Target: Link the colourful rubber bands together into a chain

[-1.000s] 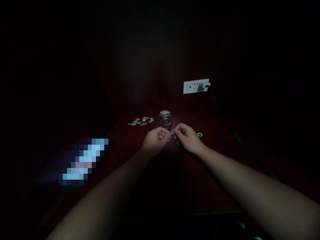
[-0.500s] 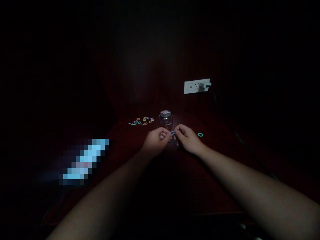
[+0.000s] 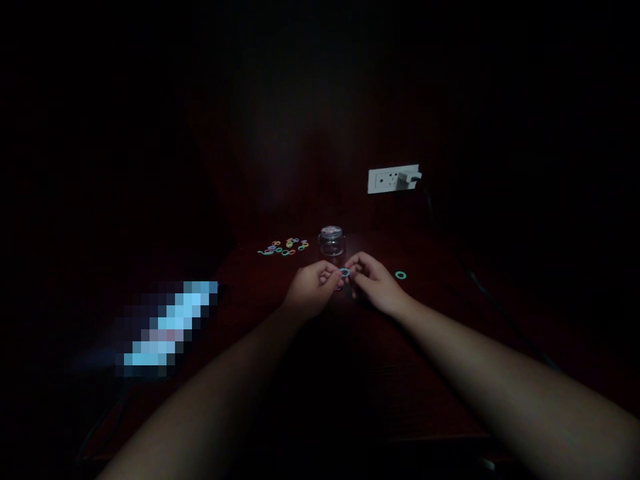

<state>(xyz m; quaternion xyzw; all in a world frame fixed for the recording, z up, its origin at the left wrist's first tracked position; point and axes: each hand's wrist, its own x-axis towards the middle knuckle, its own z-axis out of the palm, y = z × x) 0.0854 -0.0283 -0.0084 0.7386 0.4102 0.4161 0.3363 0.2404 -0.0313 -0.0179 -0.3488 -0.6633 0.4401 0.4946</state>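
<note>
Between my two hands is a small light-blue hair tie (image 3: 345, 273), now a rounded loop. My left hand (image 3: 315, 287) pinches its left side between thumb and fingers. At its right side the curled fingers of my right hand (image 3: 374, 283) grip the edge; their tips are small and dim. Just below my left fingertips a purplish band (image 3: 339, 288) shows in part. Behind the hands stands a clear lidded jar (image 3: 332, 244). To the right of my right hand a green hair tie (image 3: 401, 275) lies flat on the table.
Several coloured hair ties (image 3: 285, 253) lie scattered left of the jar on the dark red table (image 3: 425, 373). A lit, blurred-out screen (image 3: 173, 327) is at the left. A white wall socket (image 3: 393, 179) holds a plug, and a dark cable (image 3: 500, 313) runs along the right.
The light-blue hair tie was drawn out narrow between both hands and is now a rounder loop. My hands stay close together. The whole view has shifted slightly.
</note>
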